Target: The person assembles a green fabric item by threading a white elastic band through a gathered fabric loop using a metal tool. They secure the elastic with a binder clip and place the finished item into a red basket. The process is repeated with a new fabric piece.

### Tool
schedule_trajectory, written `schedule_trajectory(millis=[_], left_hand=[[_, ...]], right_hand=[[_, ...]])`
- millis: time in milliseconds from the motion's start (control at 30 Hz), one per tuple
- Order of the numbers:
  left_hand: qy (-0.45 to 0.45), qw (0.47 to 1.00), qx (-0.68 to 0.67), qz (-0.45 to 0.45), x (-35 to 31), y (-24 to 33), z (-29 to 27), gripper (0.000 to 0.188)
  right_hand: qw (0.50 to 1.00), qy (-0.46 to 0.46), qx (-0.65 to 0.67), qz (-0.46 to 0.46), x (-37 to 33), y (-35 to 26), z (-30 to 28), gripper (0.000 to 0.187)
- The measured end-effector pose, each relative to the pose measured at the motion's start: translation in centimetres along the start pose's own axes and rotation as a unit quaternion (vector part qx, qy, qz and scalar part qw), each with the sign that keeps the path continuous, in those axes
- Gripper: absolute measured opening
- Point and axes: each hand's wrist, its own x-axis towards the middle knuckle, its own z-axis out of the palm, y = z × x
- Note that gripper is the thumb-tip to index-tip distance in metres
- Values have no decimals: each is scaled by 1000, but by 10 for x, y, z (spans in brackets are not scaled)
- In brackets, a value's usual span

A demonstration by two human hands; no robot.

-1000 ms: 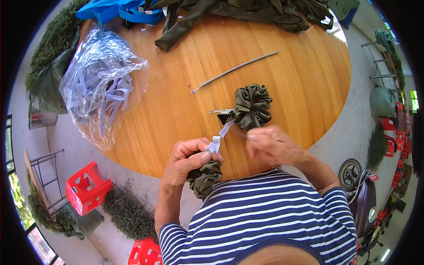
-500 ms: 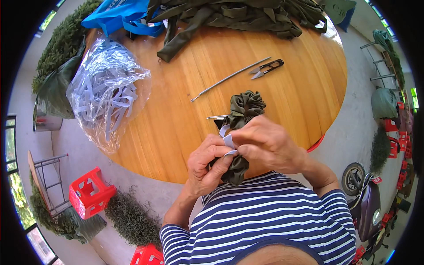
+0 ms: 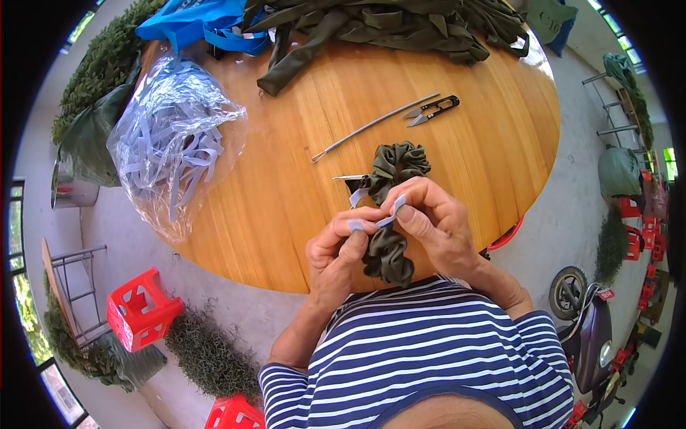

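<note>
Both hands hold a dark olive gathered fabric band [image 3: 391, 186] over the near edge of a round wooden table [image 3: 286, 179]. My left hand [image 3: 339, 254] pinches one end of a pale elastic strip [image 3: 371, 223] and grips the lower part of the fabric. Fingers of my right hand [image 3: 432, 225] pinch the strip's other end, just above the fabric. A second pale end and a metal pin [image 3: 350, 178] stick out of the band's left side.
On the table lie a long thin metal rod [image 3: 375, 125], small black thread snips [image 3: 432, 109], a clear plastic bag of pale elastic strips [image 3: 171, 146], a pile of olive fabric [image 3: 386, 25] and a blue bag [image 3: 193, 25]. Red plastic stools [image 3: 139, 307] stand below.
The hands and fabric band have risen from the table edge and come together. The elastic ends, earlier held apart, now meet between both hands' fingertips.
</note>
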Motion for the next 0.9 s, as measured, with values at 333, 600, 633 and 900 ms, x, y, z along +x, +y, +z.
schedule_trajectory(millis=[333, 600, 633, 900], left_hand=[[43, 923, 310, 222, 0, -2, 9, 15], [23, 920, 356, 161, -1, -4, 14, 18], [30, 919, 359, 159, -1, -3, 15, 18], [70, 952, 290, 65, 0, 3, 20, 19]], right_hand=[[979, -24, 88, 180, 10, 4, -7, 17], [975, -63, -20, 211, 13, -4, -18, 17], [974, -64, -18, 216, 14, -5, -18, 17], [963, -107, 59, 239, 11, -9, -24, 19]])
